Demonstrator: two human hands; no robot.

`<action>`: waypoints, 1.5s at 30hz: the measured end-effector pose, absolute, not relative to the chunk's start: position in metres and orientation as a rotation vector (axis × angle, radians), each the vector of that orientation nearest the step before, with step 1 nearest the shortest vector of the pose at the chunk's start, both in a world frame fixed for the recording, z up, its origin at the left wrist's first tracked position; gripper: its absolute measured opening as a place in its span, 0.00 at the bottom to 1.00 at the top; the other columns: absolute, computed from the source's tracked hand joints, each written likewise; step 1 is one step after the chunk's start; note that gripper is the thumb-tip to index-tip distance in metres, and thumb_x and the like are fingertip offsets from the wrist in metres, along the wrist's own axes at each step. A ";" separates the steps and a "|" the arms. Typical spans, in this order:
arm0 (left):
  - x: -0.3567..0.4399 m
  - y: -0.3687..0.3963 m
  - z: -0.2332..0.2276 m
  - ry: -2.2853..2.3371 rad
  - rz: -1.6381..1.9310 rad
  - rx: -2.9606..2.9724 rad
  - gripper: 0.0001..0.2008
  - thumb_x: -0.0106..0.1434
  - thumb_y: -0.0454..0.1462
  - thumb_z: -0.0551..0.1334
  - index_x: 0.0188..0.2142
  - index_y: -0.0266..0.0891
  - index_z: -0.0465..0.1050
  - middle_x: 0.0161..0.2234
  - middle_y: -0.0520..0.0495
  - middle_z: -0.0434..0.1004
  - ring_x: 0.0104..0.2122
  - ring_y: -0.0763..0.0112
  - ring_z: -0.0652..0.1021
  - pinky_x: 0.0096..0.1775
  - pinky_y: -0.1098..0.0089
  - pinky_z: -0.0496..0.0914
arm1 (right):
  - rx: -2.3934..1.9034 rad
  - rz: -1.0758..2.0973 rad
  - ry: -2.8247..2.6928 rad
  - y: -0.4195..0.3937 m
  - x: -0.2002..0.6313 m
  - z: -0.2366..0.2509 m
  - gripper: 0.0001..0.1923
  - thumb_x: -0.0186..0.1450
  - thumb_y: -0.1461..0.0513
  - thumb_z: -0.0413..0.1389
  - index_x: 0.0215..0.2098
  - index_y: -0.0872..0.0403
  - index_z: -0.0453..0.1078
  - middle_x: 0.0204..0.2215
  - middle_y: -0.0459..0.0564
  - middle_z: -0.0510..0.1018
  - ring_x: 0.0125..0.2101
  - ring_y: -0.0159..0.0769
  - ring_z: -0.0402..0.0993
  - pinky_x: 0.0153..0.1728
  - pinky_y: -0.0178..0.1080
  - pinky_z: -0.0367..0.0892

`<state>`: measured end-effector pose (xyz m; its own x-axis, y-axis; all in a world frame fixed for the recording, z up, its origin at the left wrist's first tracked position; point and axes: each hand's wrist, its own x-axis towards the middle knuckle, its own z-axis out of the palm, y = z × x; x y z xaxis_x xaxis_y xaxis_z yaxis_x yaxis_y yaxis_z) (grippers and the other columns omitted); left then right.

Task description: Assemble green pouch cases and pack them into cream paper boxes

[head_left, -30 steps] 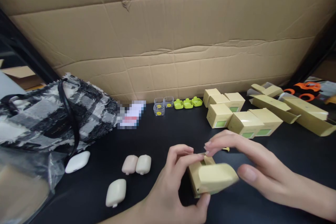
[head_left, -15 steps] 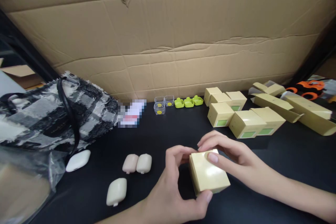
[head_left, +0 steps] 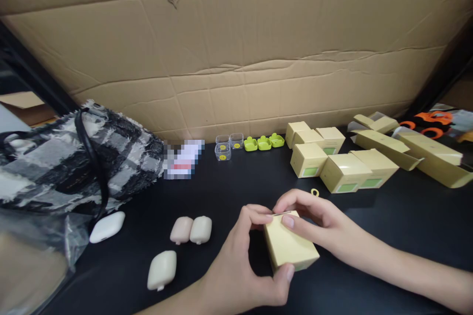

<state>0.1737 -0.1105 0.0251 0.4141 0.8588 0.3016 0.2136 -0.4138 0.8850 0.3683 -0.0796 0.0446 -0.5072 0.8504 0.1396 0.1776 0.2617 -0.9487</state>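
In the head view, a small yellow box [head_left: 290,246] sits low in the middle of the black counter [head_left: 229,187], held between both hands. The left hand [head_left: 240,270] comes up from the bottom edge and wraps the box from its left side: its thumb presses the near lower corner of the box, and its fingers [head_left: 254,212] curl over the far top edge. The right hand [head_left: 314,221] reaches in from the right of the box; its thumb lies on the box's top face and its fingers are pressed together over the far top edge, meeting the left fingertips there. So both hands pinch the box, which is tilted a little and closed.

Just behind the box, beyond the right hand, lies a small yellow ring [head_left: 315,192]. Farther behind the box and to its right stands a cluster of closed yellow boxes [head_left: 332,162] with green labels, and still farther right lie flat unfolded cartons [head_left: 410,150]. Left of the box are two pale cases [head_left: 191,230] touching each other, a third pale case [head_left: 161,269] nearer the bottom edge, and a white case [head_left: 107,227] farther left, next to a black-and-white woven bag [head_left: 74,157]. Well behind the box, along the cardboard wall [head_left: 236,59], stand clear plastic cups [head_left: 228,145] and green plastic pieces [head_left: 263,142].
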 end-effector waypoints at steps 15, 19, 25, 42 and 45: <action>0.166 -0.109 0.021 1.023 1.042 1.755 0.19 0.64 0.41 0.56 0.53 0.44 0.53 0.51 0.41 0.64 0.52 0.58 0.68 0.55 0.52 0.61 | -0.914 0.598 -2.328 -0.070 0.399 0.092 0.26 0.61 0.56 0.60 0.56 0.51 0.63 0.44 0.52 0.71 0.44 0.40 0.71 0.44 0.40 0.70; 0.167 -0.109 0.019 1.119 1.057 1.647 0.15 0.68 0.46 0.50 0.49 0.43 0.61 0.49 0.41 0.67 0.52 0.59 0.68 0.56 0.54 0.60 | -1.002 0.348 -2.168 -0.041 0.440 0.121 0.26 0.61 0.51 0.59 0.55 0.49 0.62 0.47 0.54 0.70 0.45 0.44 0.70 0.46 0.45 0.70; 0.172 -0.109 0.020 1.184 1.094 1.578 0.18 0.65 0.51 0.52 0.46 0.43 0.68 0.45 0.43 0.71 0.48 0.60 0.71 0.53 0.58 0.63 | -1.259 0.106 -2.374 0.006 0.501 0.147 0.29 0.61 0.46 0.57 0.54 0.52 0.65 0.41 0.55 0.70 0.40 0.46 0.71 0.42 0.48 0.68; 0.173 -0.107 0.016 1.152 1.040 1.626 0.13 0.65 0.47 0.53 0.42 0.43 0.67 0.44 0.44 0.71 0.47 0.62 0.72 0.52 0.61 0.63 | -1.424 0.425 -2.565 0.052 0.504 0.156 0.35 0.57 0.44 0.57 0.56 0.56 0.66 0.43 0.57 0.74 0.40 0.48 0.72 0.41 0.45 0.68; 0.173 -0.108 0.019 1.146 1.032 1.628 0.11 0.66 0.44 0.53 0.42 0.43 0.67 0.44 0.45 0.71 0.47 0.63 0.72 0.53 0.62 0.63 | -1.461 0.486 -2.560 0.052 0.507 0.155 0.36 0.57 0.44 0.57 0.57 0.57 0.64 0.42 0.57 0.75 0.41 0.49 0.73 0.41 0.46 0.68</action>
<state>0.1731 -0.1080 0.0186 0.2329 0.9621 0.1416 0.2416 -0.1982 0.9499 0.5065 0.0519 0.1553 -0.5128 0.8581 -0.0270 0.8082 0.4719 -0.3522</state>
